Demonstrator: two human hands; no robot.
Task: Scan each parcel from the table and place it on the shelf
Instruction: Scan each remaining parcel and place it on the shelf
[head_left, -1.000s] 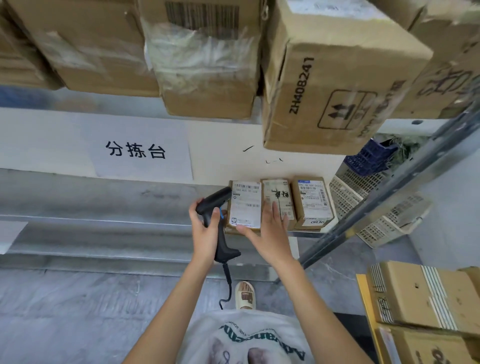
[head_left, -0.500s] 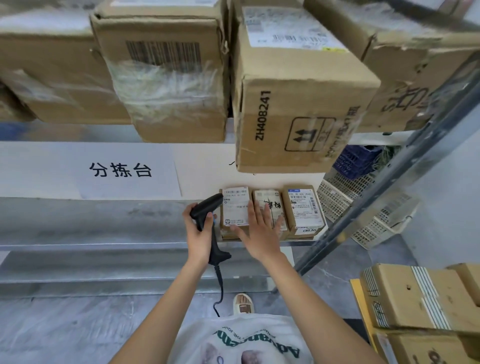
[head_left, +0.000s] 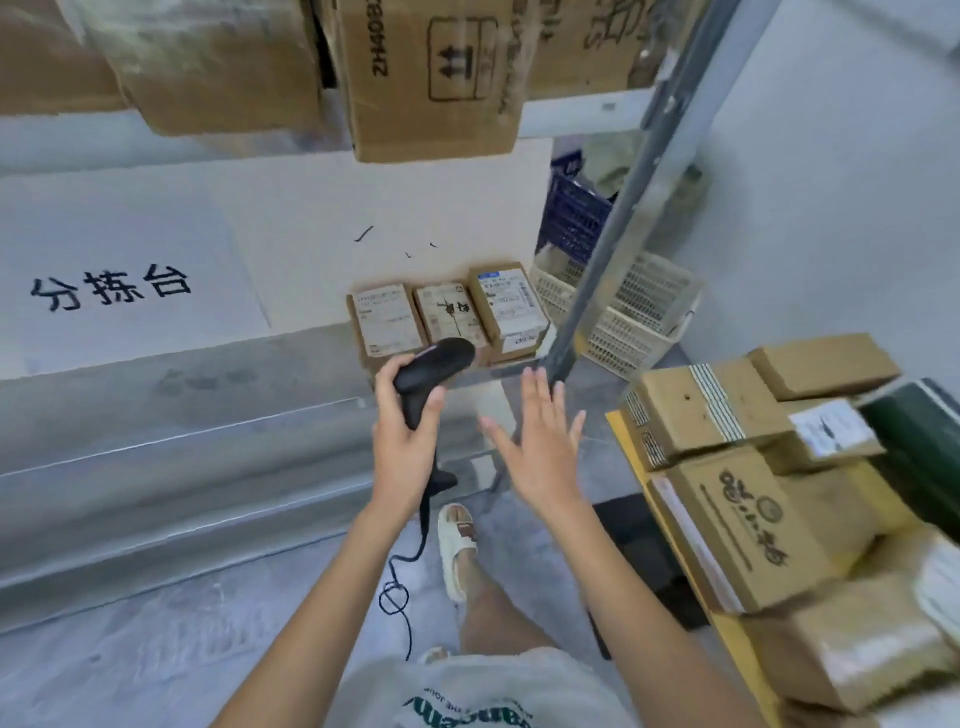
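The left hand (head_left: 402, 441) grips a black scanner (head_left: 427, 376) by its handle, fingers and thumb wrapped round the grip, the scanner's head tipped toward the shelf and its black cable (head_left: 402, 587) trailing down in loops toward the floor. The right hand (head_left: 537, 441) is released, fingers straight and spread, palm facing forward; it holds nothing and touches nothing, hanging in the air between the shelf edge and the stack at the right. On the metal shelf (head_left: 171, 415) three small parcels stand side by side in a row, touching one another: the left parcel (head_left: 387, 322) with a white label, the middle parcel (head_left: 451, 317) with dark handwriting across its face, and the right parcel (head_left: 511, 306) with a blue-topped label. The scanner's head overlaps the lower edge of the left and middle ones in view. A white sign (head_left: 111, 291) with black characters lies on the shelf's back panel to the left. Above, large cardboard boxes (head_left: 431, 78) sit on the upper level. A grey upright post (head_left: 618, 208) frames the shelf's right end, with a white crate (head_left: 623, 317) and a blue crate (head_left: 571, 218) behind it. At the right, more brown parcels (head_left: 727, 467) are piled on a yellow-edged bench (head_left: 626, 447), well apart from the shelf row.
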